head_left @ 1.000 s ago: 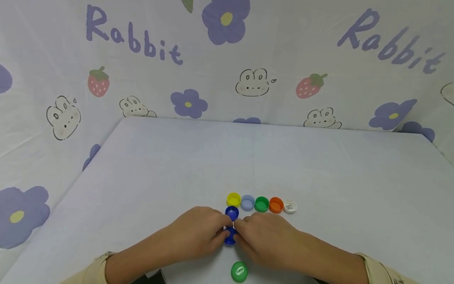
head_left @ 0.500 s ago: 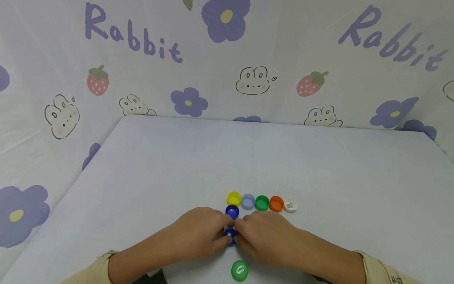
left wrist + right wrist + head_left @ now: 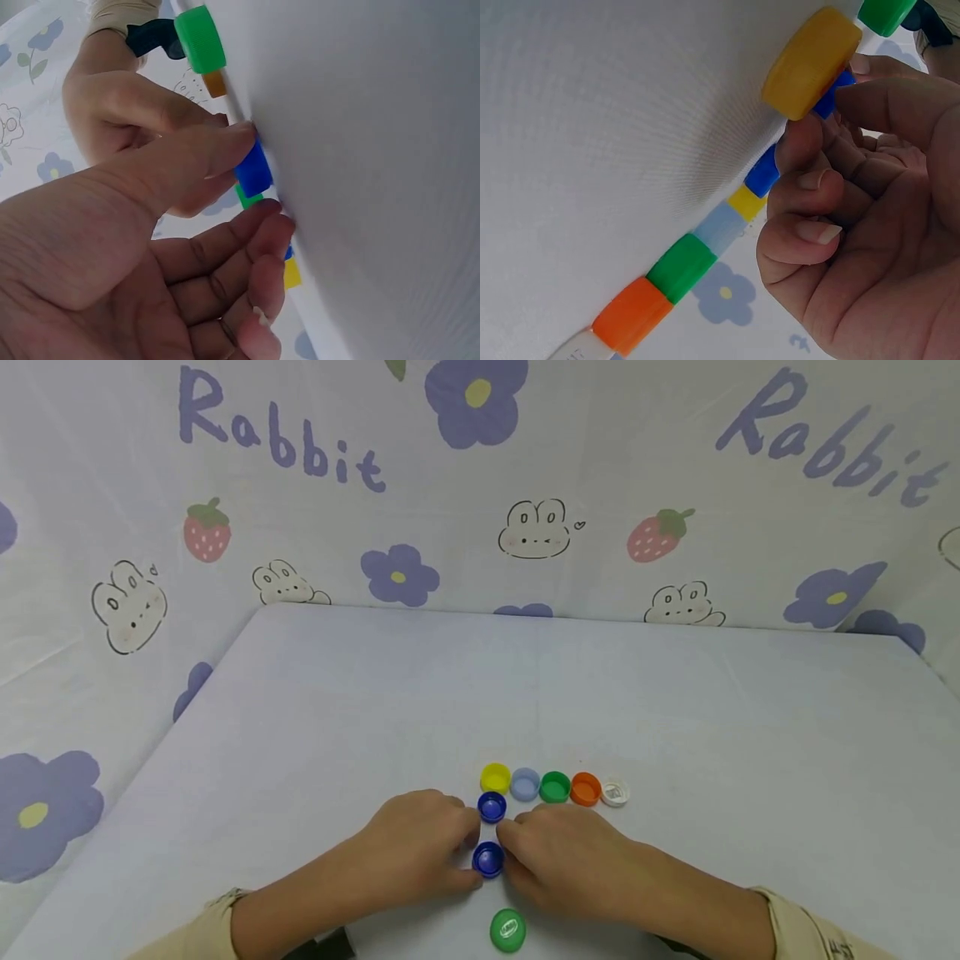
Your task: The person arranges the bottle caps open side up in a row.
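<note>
A dark blue bottle cap (image 3: 488,860) lies hollow side up on the table between both hands. My left hand (image 3: 420,847) has relaxed, spread fingers, its thumb at the cap's near left edge. In the left wrist view those fingers (image 3: 276,225) stand apart from the blue cap (image 3: 255,169). My right hand (image 3: 570,860) lies beside the cap's right edge, its fingers loosely bent. An orange-yellow cap (image 3: 814,64) sits by the right hand, hidden beneath it in the head view. A second dark blue cap (image 3: 492,807) lies just beyond the fingertips.
A row of caps runs rightward: yellow (image 3: 495,778), light blue (image 3: 525,784), green (image 3: 555,787), orange (image 3: 586,789) and white (image 3: 616,792). A green cap (image 3: 507,931) lies top up near the body. The white table (image 3: 360,693) ends at a patterned cloth (image 3: 315,527).
My left fingers have spread and drawn back from the near blue cap, which now shows its whole hollow face. The right hand has barely moved.
</note>
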The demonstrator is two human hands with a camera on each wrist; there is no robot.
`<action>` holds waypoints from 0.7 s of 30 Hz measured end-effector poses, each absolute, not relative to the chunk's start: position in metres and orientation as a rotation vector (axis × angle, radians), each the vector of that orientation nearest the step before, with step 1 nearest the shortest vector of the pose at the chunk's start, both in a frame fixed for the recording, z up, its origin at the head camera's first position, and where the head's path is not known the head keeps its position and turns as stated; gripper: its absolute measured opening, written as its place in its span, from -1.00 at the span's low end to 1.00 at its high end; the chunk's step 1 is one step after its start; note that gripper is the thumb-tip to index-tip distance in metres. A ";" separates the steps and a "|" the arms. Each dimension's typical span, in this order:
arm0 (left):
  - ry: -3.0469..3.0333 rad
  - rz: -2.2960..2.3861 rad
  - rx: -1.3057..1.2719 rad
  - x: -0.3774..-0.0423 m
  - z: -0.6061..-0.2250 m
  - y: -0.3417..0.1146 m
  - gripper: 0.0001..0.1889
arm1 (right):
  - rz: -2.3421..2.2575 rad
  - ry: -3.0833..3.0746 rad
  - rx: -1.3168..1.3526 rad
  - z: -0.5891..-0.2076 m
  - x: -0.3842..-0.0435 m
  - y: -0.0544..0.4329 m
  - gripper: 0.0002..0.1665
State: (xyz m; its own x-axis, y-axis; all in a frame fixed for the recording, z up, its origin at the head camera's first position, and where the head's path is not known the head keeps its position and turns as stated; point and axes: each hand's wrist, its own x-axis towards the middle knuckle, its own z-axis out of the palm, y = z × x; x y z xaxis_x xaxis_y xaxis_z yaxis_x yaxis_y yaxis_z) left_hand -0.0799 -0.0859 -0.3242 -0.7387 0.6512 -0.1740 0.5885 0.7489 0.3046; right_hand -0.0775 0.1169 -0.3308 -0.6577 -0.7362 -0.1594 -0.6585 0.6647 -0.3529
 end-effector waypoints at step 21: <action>2.744 0.163 1.104 -0.086 -0.325 -0.059 -0.71 | -0.415 2.698 -0.963 -0.329 -0.081 0.137 -0.60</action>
State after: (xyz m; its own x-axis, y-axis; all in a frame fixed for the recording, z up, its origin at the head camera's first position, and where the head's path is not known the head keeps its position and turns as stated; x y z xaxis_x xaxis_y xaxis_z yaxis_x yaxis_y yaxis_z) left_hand -0.0865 -0.0590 -0.3248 -0.7084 0.6947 -0.1247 0.6752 0.7184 0.1674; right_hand -0.0812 0.1367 -0.3289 -0.7517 -0.6457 -0.1341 -0.5756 0.7416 -0.3445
